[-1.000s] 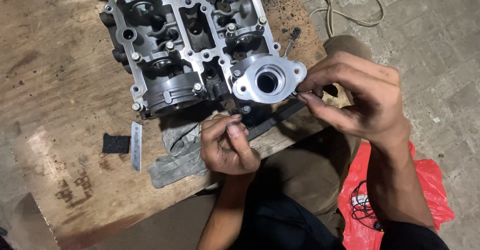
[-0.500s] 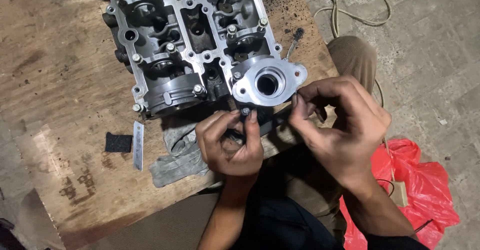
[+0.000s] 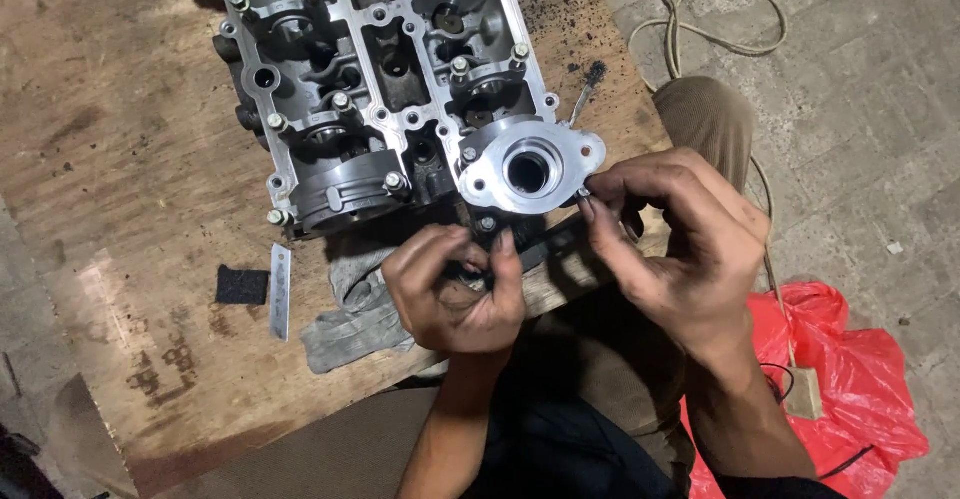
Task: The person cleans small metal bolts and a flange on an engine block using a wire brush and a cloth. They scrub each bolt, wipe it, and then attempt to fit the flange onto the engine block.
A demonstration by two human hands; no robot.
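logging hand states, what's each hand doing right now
Left hand: curled shut, fingertips pinching a small bolt under the round silver metal flange.
Right hand: thumb and forefinger pinched at the flange's right edge; what they hold cannot be told.

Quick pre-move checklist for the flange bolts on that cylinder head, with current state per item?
1. Round flange plate seated flat against the cylinder head: cannot tell.
2. Left hand fingertips on the lower bolt: ok.
3. Right hand pinching a small fastener at the flange's right ear: ok.
4. Threads started straight: cannot tell.
5. Head fully supported on the wooden board: not ok, the flange end overhangs the edge.
6. Loose blade away from both hands: ok.
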